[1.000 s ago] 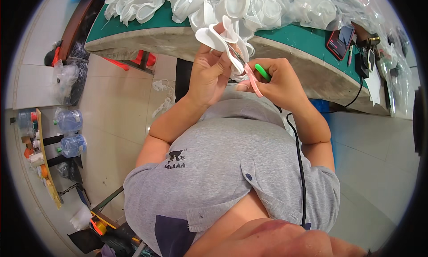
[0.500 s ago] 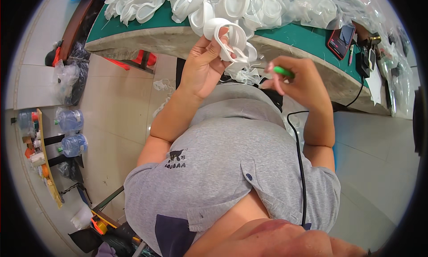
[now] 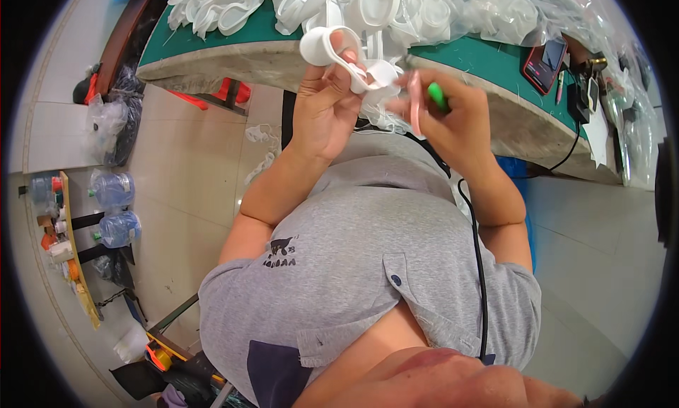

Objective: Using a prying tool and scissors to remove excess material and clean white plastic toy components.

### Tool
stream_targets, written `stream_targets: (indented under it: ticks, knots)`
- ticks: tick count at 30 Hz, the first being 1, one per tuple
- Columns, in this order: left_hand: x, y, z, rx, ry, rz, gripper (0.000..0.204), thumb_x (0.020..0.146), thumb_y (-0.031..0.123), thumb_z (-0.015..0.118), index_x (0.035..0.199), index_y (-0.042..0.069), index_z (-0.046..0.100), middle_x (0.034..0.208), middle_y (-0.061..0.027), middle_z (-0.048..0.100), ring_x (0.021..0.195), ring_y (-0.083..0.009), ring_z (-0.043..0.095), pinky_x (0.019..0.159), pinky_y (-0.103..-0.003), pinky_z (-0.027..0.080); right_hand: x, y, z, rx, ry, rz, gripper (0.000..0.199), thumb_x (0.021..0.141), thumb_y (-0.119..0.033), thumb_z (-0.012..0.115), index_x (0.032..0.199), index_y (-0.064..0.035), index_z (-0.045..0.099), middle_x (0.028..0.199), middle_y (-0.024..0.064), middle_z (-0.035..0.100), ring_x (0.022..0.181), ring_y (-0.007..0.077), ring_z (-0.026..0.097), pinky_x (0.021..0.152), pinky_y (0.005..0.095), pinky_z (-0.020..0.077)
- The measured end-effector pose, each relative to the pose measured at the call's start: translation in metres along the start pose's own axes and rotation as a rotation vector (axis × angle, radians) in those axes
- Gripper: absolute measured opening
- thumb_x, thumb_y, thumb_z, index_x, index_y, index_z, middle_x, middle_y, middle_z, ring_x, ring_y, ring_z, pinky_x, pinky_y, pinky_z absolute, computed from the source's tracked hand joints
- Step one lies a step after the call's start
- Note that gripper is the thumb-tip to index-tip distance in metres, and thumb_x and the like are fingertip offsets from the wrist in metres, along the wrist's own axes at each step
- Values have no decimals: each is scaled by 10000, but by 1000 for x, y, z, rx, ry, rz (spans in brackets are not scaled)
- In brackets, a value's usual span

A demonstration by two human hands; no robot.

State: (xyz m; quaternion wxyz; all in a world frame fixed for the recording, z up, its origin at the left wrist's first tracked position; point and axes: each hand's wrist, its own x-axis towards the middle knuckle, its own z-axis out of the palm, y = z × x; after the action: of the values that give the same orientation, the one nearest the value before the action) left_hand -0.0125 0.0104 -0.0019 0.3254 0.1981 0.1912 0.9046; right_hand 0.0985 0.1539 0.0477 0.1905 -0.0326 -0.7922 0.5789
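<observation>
My left hand (image 3: 327, 104) is closed on a white looped strap piece (image 3: 316, 48), held up in front of the table's near edge with my fingers through its loop. My right hand (image 3: 453, 118), smeared by motion, is closed round a tool with a bright green handle (image 3: 437, 95); its working end is too blurred to make out. The fingers of that hand are right beside the strap's right end, and I cannot tell whether they touch it. Behind the left hand, more white strap pieces (image 3: 233, 8) of the same sort lie heaped on the green table top (image 3: 254, 29).
Clear plastic bags (image 3: 495, 19) cover the heap's right part. A red-edged phone (image 3: 543, 65), a pen (image 3: 559, 87) and a black adapter (image 3: 578, 104) lie on the right. A black cable (image 3: 475, 266) runs down over my shirt. Water bottles (image 3: 117, 229) stand at left.
My right hand has moved left, closer to the strap piece, with the green-handled tool turned. My left hand has tilted the piece, so its loop now points more to the left.
</observation>
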Motion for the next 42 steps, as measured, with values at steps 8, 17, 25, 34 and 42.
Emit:
stream_targets:
  ticks: [8,17,25,34,42]
  knots:
    - [-1,1,0,-56,-189,67,337,865,8,589,1150,186,609,1071,-7,480,963,-149,488,899,-293,421,-17,-5,-7,-64,-296,151,109,867,-34,609,928,54,632,616,-3,547,710,51,639,510,144,386]
    - [-4,3,6,-69,-248,97,373,843,-27,598,1109,233,626,1038,-7,457,961,-150,465,894,-274,428,-18,-3,-3,-10,-303,98,106,874,-9,595,934,69,633,666,35,583,714,104,668,539,176,448]
    - [-4,4,7,-75,-293,111,398,838,-36,594,1103,255,649,1028,-9,456,960,-151,462,894,-273,438,-17,-3,2,-45,-309,79,105,872,-3,596,932,77,630,710,68,606,731,142,685,557,198,484]
    - [-6,4,6,-92,-269,103,398,832,-36,596,1096,257,648,1024,-12,452,955,-155,459,898,-271,445,-18,-2,4,-72,-282,-12,109,837,5,630,934,56,643,695,81,625,682,109,672,539,202,479]
    - [-5,5,9,-107,-263,101,399,830,-48,593,1099,243,645,1020,-18,452,942,-153,470,895,-272,451,-15,-1,8,-193,-203,-135,98,796,-4,673,886,24,645,632,78,601,602,75,626,522,215,460]
